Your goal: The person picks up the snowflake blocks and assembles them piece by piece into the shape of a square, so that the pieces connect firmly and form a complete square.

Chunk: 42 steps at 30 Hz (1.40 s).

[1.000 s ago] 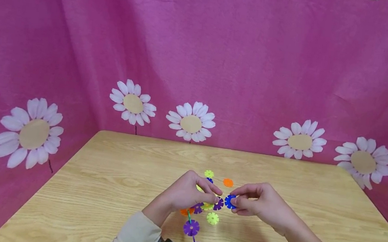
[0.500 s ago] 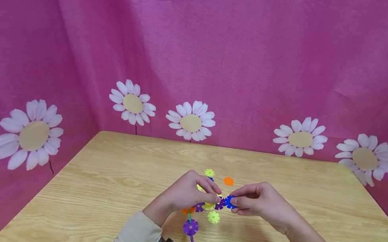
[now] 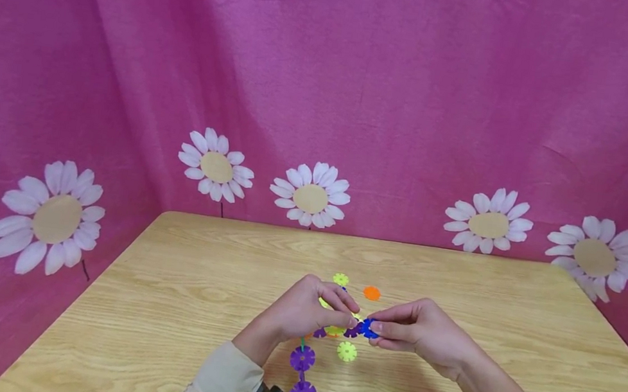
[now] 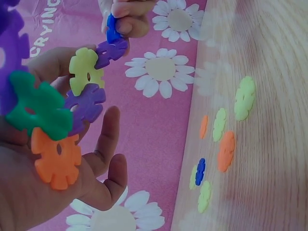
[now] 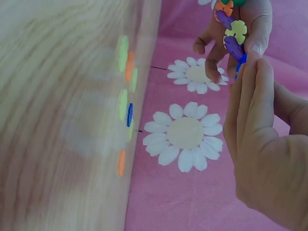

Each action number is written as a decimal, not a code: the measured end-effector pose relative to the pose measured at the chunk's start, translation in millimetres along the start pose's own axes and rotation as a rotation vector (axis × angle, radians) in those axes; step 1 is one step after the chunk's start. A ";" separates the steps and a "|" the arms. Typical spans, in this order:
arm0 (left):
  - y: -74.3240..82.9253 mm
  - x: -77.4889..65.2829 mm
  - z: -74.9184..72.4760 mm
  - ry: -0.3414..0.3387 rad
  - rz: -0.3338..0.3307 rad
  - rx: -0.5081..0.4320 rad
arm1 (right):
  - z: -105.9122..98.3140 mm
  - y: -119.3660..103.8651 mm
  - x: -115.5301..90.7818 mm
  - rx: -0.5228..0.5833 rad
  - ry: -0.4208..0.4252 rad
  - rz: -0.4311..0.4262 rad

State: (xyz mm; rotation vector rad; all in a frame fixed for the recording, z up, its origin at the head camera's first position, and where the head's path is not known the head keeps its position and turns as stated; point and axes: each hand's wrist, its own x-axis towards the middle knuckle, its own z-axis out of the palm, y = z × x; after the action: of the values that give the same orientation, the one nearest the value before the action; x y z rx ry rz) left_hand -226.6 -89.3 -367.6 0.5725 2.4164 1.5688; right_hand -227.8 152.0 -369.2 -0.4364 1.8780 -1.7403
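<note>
My left hand (image 3: 301,311) holds a chain of notched plastic discs, its thumb and fingertips near the purple end disc (image 3: 352,330). My right hand (image 3: 431,339) pinches a blue notched disc (image 3: 370,328), which meets that purple disc edge to edge. How deep the notches sit is hidden by the fingers. In the left wrist view the chain runs from the blue disc through purple, a yellow disc (image 4: 86,72), another purple one, an orange disc (image 4: 57,161) and a green disc (image 4: 41,103). Two purple discs (image 3: 302,358) hang at its near end.
Several loose discs lie flat on the wooden table (image 3: 192,298) beyond and beneath the hands, among them an orange disc (image 3: 372,293), a yellow disc (image 3: 346,352) and a blue disc (image 4: 200,172). A pink curtain (image 3: 394,102) with printed daisies stands behind the table.
The right hand has brought the blue disc leftward, from a small gap to meeting the purple end disc. The hanging purple discs have swung to the left. The left hand has barely moved.
</note>
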 end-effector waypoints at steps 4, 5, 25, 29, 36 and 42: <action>0.8 0.3 -0.8 -0.006 0.009 -0.003 | -0.9 3.1 2.0 0.050 -0.016 0.010; 1.1 0.2 -0.9 -0.005 0.013 -0.002 | -1.0 3.8 2.6 0.064 -0.020 0.012; 6.1 -0.3 2.3 0.031 0.037 0.034 | 2.0 4.2 5.5 0.109 -0.019 0.028; 4.9 0.7 7.0 0.035 0.023 0.026 | -1.9 5.5 5.6 0.109 -0.021 0.021; 3.5 0.4 14.1 0.072 -0.001 0.028 | -5.7 10.9 6.8 0.136 -0.016 0.026; 2.9 0.2 14.3 0.076 -0.003 0.010 | -6.3 12.5 6.8 0.170 -0.018 0.030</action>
State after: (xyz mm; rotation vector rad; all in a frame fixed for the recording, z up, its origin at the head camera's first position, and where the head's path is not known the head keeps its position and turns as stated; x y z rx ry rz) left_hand -220.9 -76.4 -370.9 0.5204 2.4803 1.6062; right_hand -235.4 154.7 -382.5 -0.3557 1.6985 -1.8512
